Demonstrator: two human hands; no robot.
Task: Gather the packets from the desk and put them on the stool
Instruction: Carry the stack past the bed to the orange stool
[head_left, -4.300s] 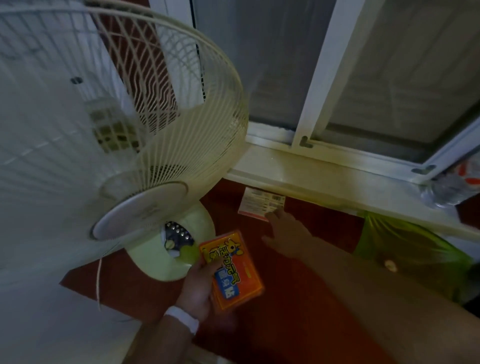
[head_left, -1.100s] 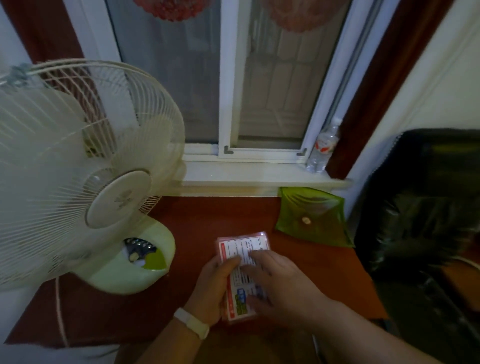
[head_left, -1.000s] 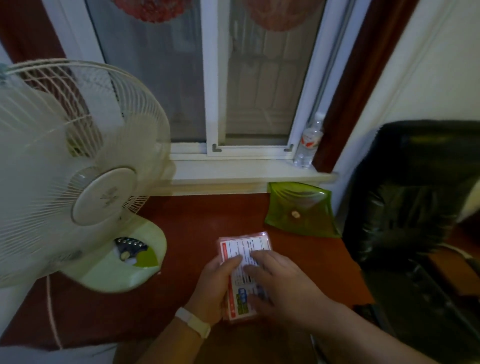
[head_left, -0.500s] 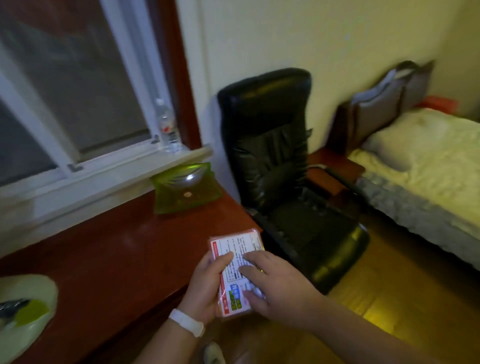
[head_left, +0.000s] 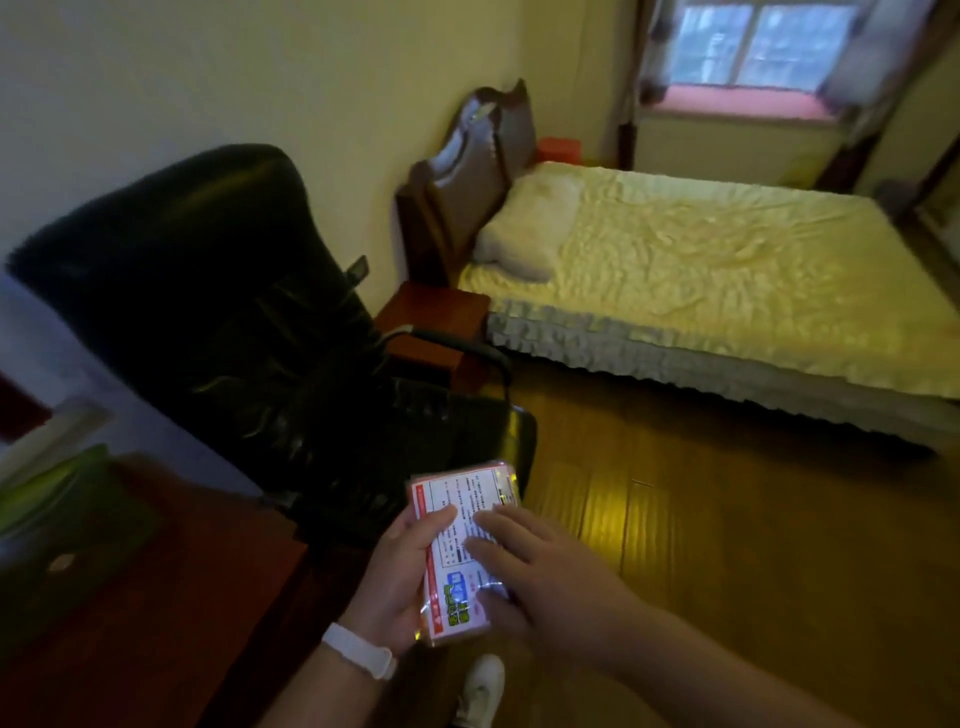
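I hold the stacked packets (head_left: 470, 506), white and red printed side up, in front of my chest past the desk's right end. My left hand (head_left: 397, 577), a white band on its wrist, grips the stack from the left and below with the thumb on top. The fingers of my right hand (head_left: 530, 566) lie flat on the top packet and wrap its right edge. The red-brown desk (head_left: 171, 587) fills the lower left. A small red-brown wooden stool or side table (head_left: 434, 306) stands between the chair and the bed.
A black leather office chair (head_left: 218, 312) stands by the desk's end, its armrest near the packets. A green glass dish (head_left: 67, 493) sits on the desk at left. A bed (head_left: 727, 280) with a yellow cover lies ahead right. Wooden floor (head_left: 727, 519) stretches between.
I picked a second packet off the desk by the windowsill and stacked it on the orange one. My view has since swung right from the fan and window to the chair and bed.
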